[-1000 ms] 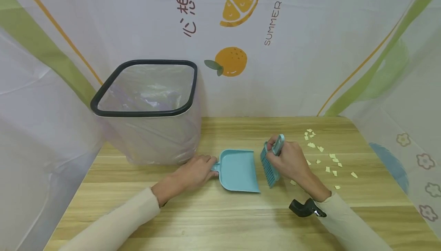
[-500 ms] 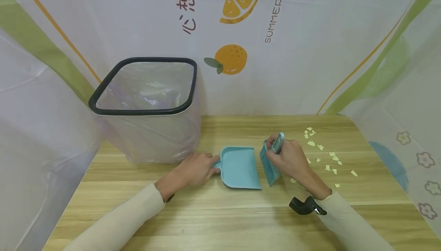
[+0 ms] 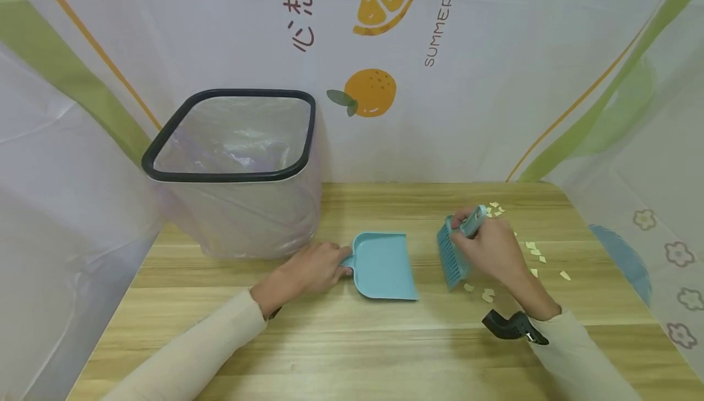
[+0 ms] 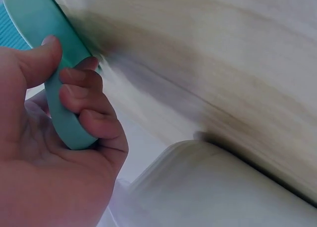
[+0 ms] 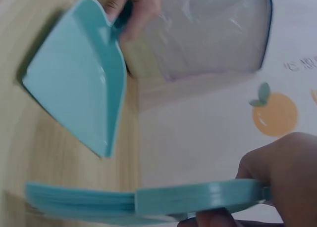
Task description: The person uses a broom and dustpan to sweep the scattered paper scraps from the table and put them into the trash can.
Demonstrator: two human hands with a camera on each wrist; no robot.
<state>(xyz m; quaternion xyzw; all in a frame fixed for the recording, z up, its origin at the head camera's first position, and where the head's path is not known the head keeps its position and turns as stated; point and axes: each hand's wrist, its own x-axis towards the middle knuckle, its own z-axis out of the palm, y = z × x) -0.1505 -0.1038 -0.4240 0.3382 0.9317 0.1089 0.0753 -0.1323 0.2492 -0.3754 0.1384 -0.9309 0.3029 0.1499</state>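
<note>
My right hand (image 3: 495, 251) grips the teal plastic brush (image 3: 452, 255), bristles facing left toward the teal plastic dustpan (image 3: 383, 265) whose handle my left hand (image 3: 313, 269) clasps; pale paper scraps (image 3: 532, 258) lie right of the brush.

Right wrist view. A teal brush (image 5: 148, 200) spans the lower part of the frame, bristles toward 9 o'clock, its handle end gripped at 4 o'clock by the right hand (image 5: 277, 175). At 10 o'clock a teal dustpan (image 5: 79, 83) lies on the wooden counter (image 5: 54, 167), its open edge facing 5 o'clock, well apart from the brush. The left hand (image 5: 131, 7) holds the dustpan's handle at 12 o'clock. Behind it stands a translucent bin (image 5: 208, 34) with a dark rim. At 3 o'clock, an orange print (image 5: 275, 113) marks the white backdrop.
</note>
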